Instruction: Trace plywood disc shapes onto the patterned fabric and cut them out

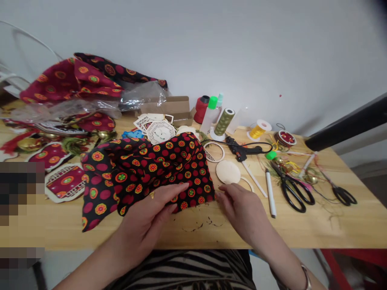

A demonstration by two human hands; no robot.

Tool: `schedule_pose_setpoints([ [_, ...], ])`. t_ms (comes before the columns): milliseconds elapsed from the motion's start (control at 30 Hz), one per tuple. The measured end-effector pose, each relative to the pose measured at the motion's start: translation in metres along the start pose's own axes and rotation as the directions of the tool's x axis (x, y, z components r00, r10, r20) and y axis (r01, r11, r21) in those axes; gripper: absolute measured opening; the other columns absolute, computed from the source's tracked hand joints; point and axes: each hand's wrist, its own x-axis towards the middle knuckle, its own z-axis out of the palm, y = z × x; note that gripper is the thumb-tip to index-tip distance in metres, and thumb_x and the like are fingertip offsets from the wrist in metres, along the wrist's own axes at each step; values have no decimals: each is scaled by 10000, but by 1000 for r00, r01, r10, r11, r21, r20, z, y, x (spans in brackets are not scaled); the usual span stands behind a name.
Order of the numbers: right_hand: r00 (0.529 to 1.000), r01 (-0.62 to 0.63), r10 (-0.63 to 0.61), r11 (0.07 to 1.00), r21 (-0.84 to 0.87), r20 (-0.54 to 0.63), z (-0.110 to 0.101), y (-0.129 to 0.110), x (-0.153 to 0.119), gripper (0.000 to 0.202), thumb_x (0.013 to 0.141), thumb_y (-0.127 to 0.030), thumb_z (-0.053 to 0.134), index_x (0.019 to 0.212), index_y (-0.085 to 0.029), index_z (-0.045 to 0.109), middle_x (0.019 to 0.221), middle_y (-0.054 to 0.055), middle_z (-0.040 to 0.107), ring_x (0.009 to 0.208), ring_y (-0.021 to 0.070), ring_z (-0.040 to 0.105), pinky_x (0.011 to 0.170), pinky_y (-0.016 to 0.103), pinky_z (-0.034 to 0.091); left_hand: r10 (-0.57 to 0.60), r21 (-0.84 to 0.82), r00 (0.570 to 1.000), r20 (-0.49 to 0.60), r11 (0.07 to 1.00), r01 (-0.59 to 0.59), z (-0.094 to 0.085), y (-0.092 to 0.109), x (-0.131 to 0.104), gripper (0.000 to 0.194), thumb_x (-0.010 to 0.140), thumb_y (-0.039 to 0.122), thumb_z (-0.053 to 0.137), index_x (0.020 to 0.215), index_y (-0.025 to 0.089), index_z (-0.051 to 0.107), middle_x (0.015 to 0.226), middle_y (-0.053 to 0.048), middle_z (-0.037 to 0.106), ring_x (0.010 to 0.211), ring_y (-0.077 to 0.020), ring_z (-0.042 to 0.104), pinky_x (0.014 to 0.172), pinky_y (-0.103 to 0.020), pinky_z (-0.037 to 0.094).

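A black cloth (193, 177) printed with maroon dots and orange-red flowers lies rumpled on the wooden table in front of me. My left hand (151, 213), with a ring on one finger, rests on its front part, fingers stretched out and flat. At the cloth's right front corner is my right hand (238, 205), its fingertips pinched together on the edge. Just behind that hand lie a round wooden disc (228, 172) and a thin wooden ring (247, 184). Dark scraps (199, 225) are scattered on the table before the cloth.
To the right are a white marker (271, 193), black-handled scissors (293, 189), smaller scissors (344, 195) and a glue gun (242, 149). Thread spools, including a green one (224, 122), and bottles stand along the wall. Decorated pieces (66, 183) and more patterned cloth (72, 78) lie left.
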Motion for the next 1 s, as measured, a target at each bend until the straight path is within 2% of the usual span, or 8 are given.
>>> schedule_pose_setpoints([
  [100, 990, -104, 105, 994, -20, 94, 2, -7, -1, 205, 903, -314, 528, 830, -178, 663, 753, 62, 698, 679, 213, 648, 596, 290, 420, -103, -152, 984, 146, 980, 126, -10, 12, -8, 413, 896, 226, 525, 1239, 453, 559, 1209, 82, 679, 1089, -130, 627, 921, -196, 458],
  [200, 979, -164, 164, 986, -14, 119, 5, -11, 2, 192, 889, -281, 532, 795, -180, 667, 710, 58, 702, 651, 210, 639, 585, 285, 394, -166, -341, 887, 430, 880, 330, -11, 20, -13, 310, 907, 288, 517, 1149, 435, 644, 1244, 60, 664, 1189, -172, 571, 1008, -287, 417],
  [333, 979, -202, 191, 953, 227, 70, 8, -11, 6, 206, 864, -263, 527, 738, -193, 673, 646, 26, 679, 592, 171, 590, 556, 264, 371, -14, -632, 703, 711, 426, 647, 8, 19, -12, 413, 877, 368, 573, 1289, 389, 547, 1450, 7, 486, 1348, -227, 404, 1118, -419, 274],
  [467, 972, -225, 227, 792, 567, 68, 4, -17, 13, 238, 826, -330, 550, 670, -173, 640, 539, -16, 571, 495, 116, 471, 481, 229, 335, 139, -640, 632, 763, 18, 768, 43, 12, -9, 625, 759, 320, 730, 1341, 288, 504, 1479, -83, 440, 1381, -249, 346, 1135, -442, 219],
  [600, 959, -266, 245, 588, 764, 145, -13, -27, 19, 272, 777, -401, 589, 637, -168, 591, 508, -41, 489, 468, 93, 396, 442, 213, 312, 76, -698, 716, 694, -170, 695, 66, 16, -2, 753, 636, 293, 827, 1323, 272, 521, 1469, -92, 444, 1377, -247, 354, 1133, -414, 229],
  [767, 942, -312, 263, 444, 840, 210, -26, -24, 17, 316, 738, -455, 638, 628, -165, 574, 483, -52, 471, 421, 69, 338, 400, 201, 256, -131, -846, 884, 449, -381, 373, 65, 30, 17, 607, 708, 569, 689, 1210, 235, 616, 1376, -70, 554, 1342, -240, 406, 1121, -379, 288],
  [900, 942, -323, 250, 498, 805, 224, -16, -11, 5, 330, 773, -463, 615, 630, -171, 560, 495, -45, 486, 423, 73, 349, 406, 205, 278, -382, -869, 853, 355, -471, 150, 59, 32, 34, 449, 863, 512, 528, 1231, 260, 589, 1218, -41, 676, 1205, -217, 559, 1078, -407, 377],
  [1000, 961, -260, 252, 689, 676, 114, -14, 10, -8, 300, 831, -445, 554, 719, -174, 614, 599, 5, 589, 523, 124, 503, 500, 236, 404, -478, -869, 794, 375, -480, 121, 58, 32, 41, 391, 960, 328, 392, 1320, 227, 506, 1232, -72, 671, 1179, -204, 586, 1052, -423, 419],
])
